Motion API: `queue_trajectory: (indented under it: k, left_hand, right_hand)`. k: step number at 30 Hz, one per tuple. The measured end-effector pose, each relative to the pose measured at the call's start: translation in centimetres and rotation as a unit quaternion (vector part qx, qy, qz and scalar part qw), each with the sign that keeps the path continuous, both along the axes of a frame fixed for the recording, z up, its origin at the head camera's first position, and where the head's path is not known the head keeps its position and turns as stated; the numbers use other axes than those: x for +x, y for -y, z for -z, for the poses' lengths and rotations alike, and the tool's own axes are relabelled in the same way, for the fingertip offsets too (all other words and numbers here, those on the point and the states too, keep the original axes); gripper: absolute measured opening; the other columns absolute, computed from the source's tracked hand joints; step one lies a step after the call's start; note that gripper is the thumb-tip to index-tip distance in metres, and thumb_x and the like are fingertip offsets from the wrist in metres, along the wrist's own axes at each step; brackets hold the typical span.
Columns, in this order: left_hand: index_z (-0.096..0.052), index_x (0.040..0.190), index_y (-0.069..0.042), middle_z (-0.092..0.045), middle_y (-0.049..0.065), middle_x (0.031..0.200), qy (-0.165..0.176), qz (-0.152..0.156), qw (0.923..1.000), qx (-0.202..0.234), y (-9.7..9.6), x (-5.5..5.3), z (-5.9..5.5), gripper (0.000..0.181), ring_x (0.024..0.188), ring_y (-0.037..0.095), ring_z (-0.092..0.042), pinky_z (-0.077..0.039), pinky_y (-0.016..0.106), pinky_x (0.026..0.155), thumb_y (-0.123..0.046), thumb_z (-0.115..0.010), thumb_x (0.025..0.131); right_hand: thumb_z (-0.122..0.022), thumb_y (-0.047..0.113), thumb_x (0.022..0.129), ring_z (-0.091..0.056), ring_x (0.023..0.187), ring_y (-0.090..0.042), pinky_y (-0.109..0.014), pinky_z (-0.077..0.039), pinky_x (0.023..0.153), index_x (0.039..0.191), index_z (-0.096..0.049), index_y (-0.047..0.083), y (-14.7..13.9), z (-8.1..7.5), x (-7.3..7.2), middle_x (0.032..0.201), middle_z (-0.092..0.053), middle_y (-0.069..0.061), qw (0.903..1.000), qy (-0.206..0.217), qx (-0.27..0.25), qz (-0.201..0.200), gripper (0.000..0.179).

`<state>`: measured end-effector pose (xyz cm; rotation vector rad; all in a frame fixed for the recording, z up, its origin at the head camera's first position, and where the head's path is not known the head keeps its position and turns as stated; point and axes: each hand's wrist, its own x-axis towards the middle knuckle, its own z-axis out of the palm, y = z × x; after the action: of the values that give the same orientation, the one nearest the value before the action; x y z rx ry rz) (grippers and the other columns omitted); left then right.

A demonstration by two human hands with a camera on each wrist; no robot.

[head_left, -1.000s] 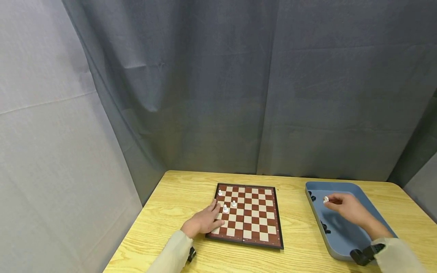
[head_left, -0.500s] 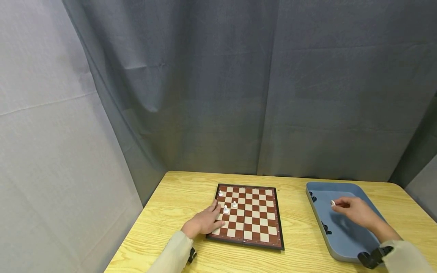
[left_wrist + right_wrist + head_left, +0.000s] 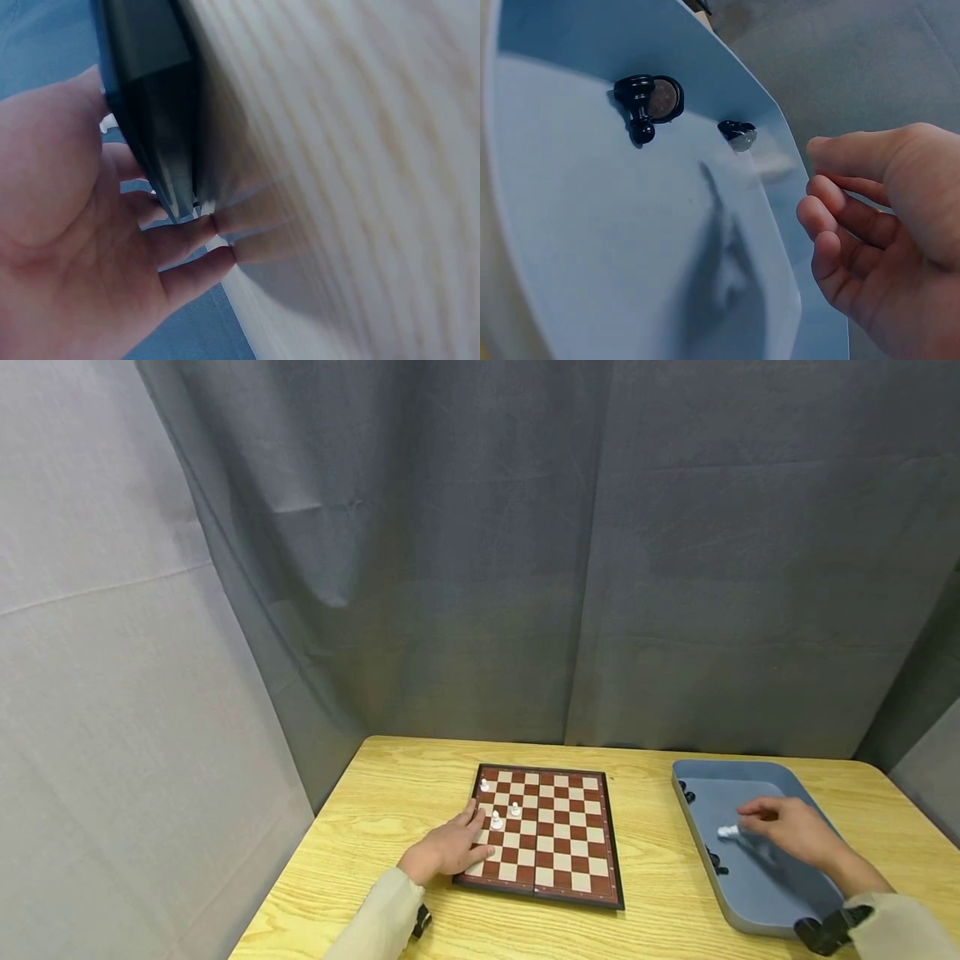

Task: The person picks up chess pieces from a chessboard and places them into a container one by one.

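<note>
My left hand [image 3: 447, 843] rests against the left edge of a red-and-cream chessboard [image 3: 562, 839], fingers fairly straight. In the left wrist view its fingertips touch the table beside the board's dark side [image 3: 161, 112]. Three white chess pieces stand on the board's left half; one white piece [image 3: 497, 821] is just beside that hand. My right hand [image 3: 795, 835] hovers over a blue tray [image 3: 780, 893], fingers loosely bent with nothing between them. Just off its fingertips is a white chess piece [image 3: 727, 832], a pale blur [image 3: 769, 165] in the right wrist view, apart from the hand.
Black chess pieces [image 3: 716, 860] lie along the tray's left wall, with others [image 3: 686, 792] near its far corner. Bare wooden table [image 3: 652, 835] separates board and tray. A grey curtain [image 3: 450, 568] hangs behind the table.
My right hand has shifted a little right over the tray and let go of the white chess piece, which is now below and left of the fingertips. The left hand stays put.
</note>
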<state>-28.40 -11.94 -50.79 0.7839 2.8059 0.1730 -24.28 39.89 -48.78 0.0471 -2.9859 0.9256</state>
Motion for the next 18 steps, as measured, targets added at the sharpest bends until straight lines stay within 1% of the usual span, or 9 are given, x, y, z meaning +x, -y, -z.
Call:
queue_trajectory:
  k: [3,9,12,18]
  left_hand:
    - [-0.021,0.151,-0.006,-0.008,0.015,0.157,0.002,0.001,1.0,0.001,0.0,0.0,0.1,0.072,0.138,0.029,-0.026,-0.037,0.039,0.103,-0.051,-0.041,0.098]
    - [-0.02,0.152,-0.006,-0.008,0.015,0.157,0.002,0.0,1.0,0.001,0.1,0.0,0.1,0.073,0.138,0.028,-0.027,-0.037,0.039,0.103,-0.051,-0.04,0.098]
    - [-0.02,0.152,-0.006,-0.007,0.014,0.157,0.002,0.001,1.0,0.0,0.1,0.0,0.1,0.073,0.138,0.028,-0.026,-0.037,0.039,0.103,-0.051,-0.04,0.098]
    - [-0.02,0.152,-0.007,-0.007,0.014,0.157,0.004,-0.002,1.0,0.002,0.1,0.0,0.1,0.073,0.139,0.028,-0.026,-0.038,0.039,0.102,-0.051,-0.04,0.098]
  right_hand:
    - [-0.065,0.027,0.091,-0.061,0.087,-0.03,-0.043,-0.051,0.067,0.109,-0.065,-0.007,0.1,-0.2,0.2,0.097,-0.065,-0.015,1.0,-0.001,0.003,-0.002,0.038]
    - [-0.065,0.029,0.091,-0.062,0.087,-0.029,-0.042,-0.051,0.067,0.109,-0.066,-0.005,1.0,-0.7,0.4,0.098,-0.066,-0.014,0.9999,-0.009,0.006,-0.008,0.039]
    - [-0.065,0.031,0.091,-0.062,0.087,-0.028,-0.04,-0.052,0.066,0.109,-0.067,-0.004,1.8,-1.1,0.5,0.098,-0.067,-0.012,0.9997,-0.014,-0.006,-0.018,0.039]
    - [-0.064,0.025,0.092,-0.062,0.085,-0.024,-0.035,-0.051,0.064,0.111,-0.066,-0.003,4.2,-1.6,0.5,0.099,-0.066,-0.011,0.9982,-0.029,-0.033,-0.041,0.034]
